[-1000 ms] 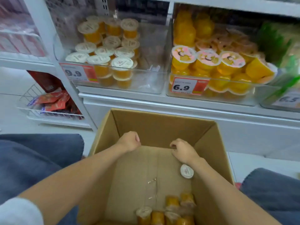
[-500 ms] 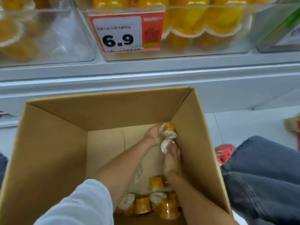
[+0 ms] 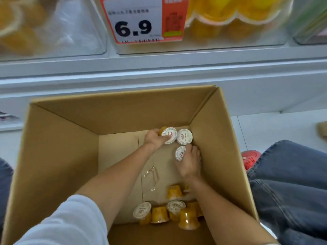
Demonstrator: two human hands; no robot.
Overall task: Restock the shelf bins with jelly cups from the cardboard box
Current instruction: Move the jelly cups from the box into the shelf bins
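Below shelf bins (image 3: 230,45), left hand (image 3: 154,138) and right hand (image 3: 190,163) each grip one jelly cup (image 3: 170,135) inside cardboard box (image 3: 58,156).

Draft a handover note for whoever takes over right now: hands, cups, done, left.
Left hand: grips a jelly cup at the cardboard box's far right corner.
Right hand: holds a second cup beside it; a third cup sits in the corner.
Loose cups lie at the box's near end.
Done: the 6.9 bin already has stock; neither held cup is lifted out.
Left: shelve these, then the rest.
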